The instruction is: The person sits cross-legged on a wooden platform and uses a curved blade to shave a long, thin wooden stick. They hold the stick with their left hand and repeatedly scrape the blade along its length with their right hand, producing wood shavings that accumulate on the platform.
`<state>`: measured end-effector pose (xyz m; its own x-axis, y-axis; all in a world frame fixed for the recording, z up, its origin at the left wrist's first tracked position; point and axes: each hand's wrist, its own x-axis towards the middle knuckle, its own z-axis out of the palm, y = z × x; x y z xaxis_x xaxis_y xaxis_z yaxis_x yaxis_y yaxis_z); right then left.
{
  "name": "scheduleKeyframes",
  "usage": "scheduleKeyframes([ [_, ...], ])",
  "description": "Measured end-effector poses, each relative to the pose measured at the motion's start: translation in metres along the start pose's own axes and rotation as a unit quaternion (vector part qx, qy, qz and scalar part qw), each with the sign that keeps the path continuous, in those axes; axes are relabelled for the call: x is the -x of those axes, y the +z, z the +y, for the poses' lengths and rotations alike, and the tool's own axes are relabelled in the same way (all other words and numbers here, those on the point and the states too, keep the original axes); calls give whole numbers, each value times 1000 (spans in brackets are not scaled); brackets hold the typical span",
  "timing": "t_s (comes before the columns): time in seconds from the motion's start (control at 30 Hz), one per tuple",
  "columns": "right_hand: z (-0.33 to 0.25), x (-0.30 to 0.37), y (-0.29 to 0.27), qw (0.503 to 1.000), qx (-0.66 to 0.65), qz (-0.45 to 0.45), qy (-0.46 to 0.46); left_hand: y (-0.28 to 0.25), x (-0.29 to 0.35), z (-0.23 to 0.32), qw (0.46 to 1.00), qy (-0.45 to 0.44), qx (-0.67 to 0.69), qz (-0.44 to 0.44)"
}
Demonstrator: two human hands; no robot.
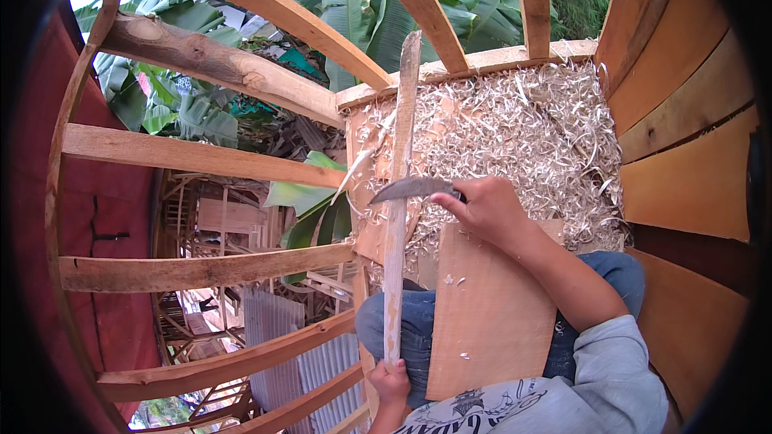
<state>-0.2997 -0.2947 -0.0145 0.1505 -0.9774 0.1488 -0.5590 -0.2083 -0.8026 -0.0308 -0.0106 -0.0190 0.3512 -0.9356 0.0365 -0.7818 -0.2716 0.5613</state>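
Observation:
My right hand (482,205) is wrapped round the dark handle of a knife (412,188) with a broad, curved grey blade. The blade lies across a long, narrow wooden strip (396,249), about midway along it, and seems to touch it. My left hand (389,382) grips the strip's near end, beside my left knee. From there the strip runs away from me, its far end (411,44) reaching the railing. A wide wooden board (490,313) rests against my lap, below my right forearm. Both hands are closed.
Curled wood shavings (515,137) cover the floor ahead. Wooden rails (201,269) form an open frame on the left, with corrugated sheets (273,345) below. A plank wall (687,169) stands close on the right. Banana leaves (346,0) lie beyond the far railing (482,62).

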Motion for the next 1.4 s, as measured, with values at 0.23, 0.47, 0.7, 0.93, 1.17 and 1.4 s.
scheduleKeyframes([
  [0.23,8,-14,-12,997,66,-31,-34,-5,-1,6,1000,-1,-16,-21],
  [0.47,-14,6,3,995,17,-42,-92,-4,-2,4,1000,-9,-5,-20],
  [0.7,7,-15,-15,997,-21,3,69,-1,0,-4,999,0,-41,-12],
  [0.93,-18,6,3,982,68,-76,-161,2,3,-13,1000,-8,9,-2],
  [1.17,8,-10,-14,995,-44,7,85,2,5,-17,999,2,-49,-8],
  [1.4,-7,-8,-2,999,-37,-26,17,-2,2,-5,1000,8,-23,-2],
])
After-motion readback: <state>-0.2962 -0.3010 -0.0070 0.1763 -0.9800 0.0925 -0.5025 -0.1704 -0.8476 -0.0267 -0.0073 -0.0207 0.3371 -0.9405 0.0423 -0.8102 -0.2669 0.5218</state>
